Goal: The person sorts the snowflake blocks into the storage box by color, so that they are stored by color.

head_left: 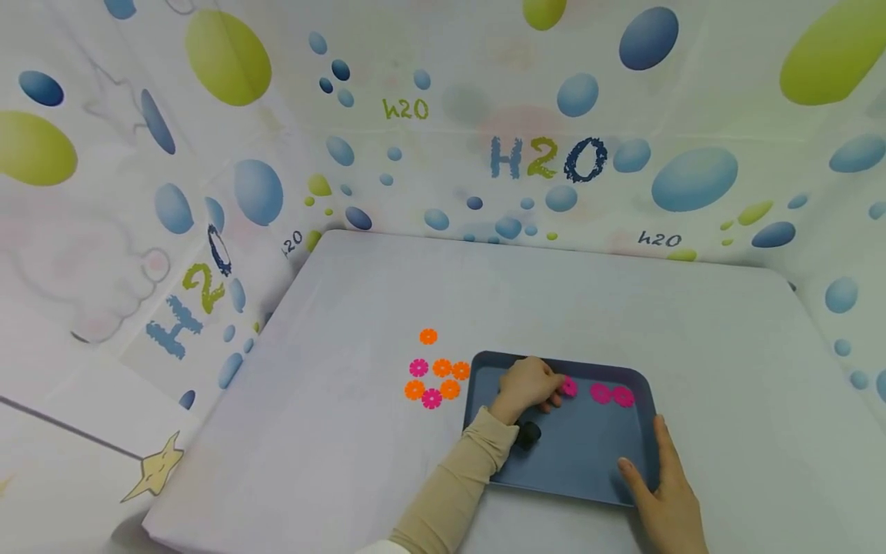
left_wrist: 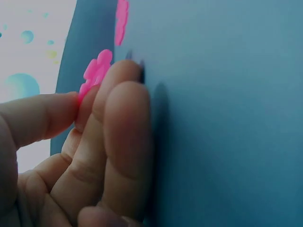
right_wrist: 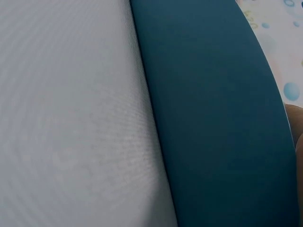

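My left hand (head_left: 529, 385) is over the back of a blue-grey tray (head_left: 574, 469). Between thumb and index finger it pinches a pink notched, flower-shaped disc (left_wrist: 98, 71), tilted up on edge in the left wrist view. To the right of it, two more pink discs (head_left: 612, 395) lie in the tray near its back wall. My right hand (head_left: 667, 496) rests at the tray's front right corner, its index finger straight along the rim and its thumb spread over the inside. The right wrist view shows the tray's outer wall (right_wrist: 218, 123), with a bit of skin past the rim.
Left of the tray, several orange discs (head_left: 428, 336) and two pink discs (head_left: 418, 368) lie loose on the white-covered table (head_left: 311, 431). A small black object (head_left: 529, 435) sits by the left wrist. Patterned cloth walls (head_left: 443, 177) stand behind and at the sides.
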Available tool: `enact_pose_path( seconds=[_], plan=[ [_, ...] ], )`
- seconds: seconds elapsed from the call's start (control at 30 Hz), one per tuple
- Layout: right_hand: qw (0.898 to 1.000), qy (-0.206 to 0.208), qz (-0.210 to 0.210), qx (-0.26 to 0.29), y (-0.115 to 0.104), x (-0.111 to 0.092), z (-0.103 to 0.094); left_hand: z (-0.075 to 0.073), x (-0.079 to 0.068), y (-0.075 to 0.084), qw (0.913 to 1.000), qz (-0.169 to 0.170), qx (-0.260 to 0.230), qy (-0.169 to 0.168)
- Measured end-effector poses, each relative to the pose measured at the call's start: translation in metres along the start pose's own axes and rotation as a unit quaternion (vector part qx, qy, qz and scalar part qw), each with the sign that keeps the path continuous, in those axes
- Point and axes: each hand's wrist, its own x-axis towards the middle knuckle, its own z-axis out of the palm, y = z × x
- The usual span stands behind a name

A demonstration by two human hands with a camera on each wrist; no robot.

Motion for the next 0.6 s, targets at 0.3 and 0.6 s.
enact_pose_path(
  seconds=[0.3,0.6],
  plan=[
    [1.0,0.007,-0.004,0.001,0.0,0.0,0.001,0.006,0.0,0.002,0.9994,0.006,0.034,0.01],
    [1.0,0.008,0.002,-0.002,0.0,0.001,0.001,-0.007,-0.006,-0.002,0.9962,0.087,0.0,-0.001]
  ],
)
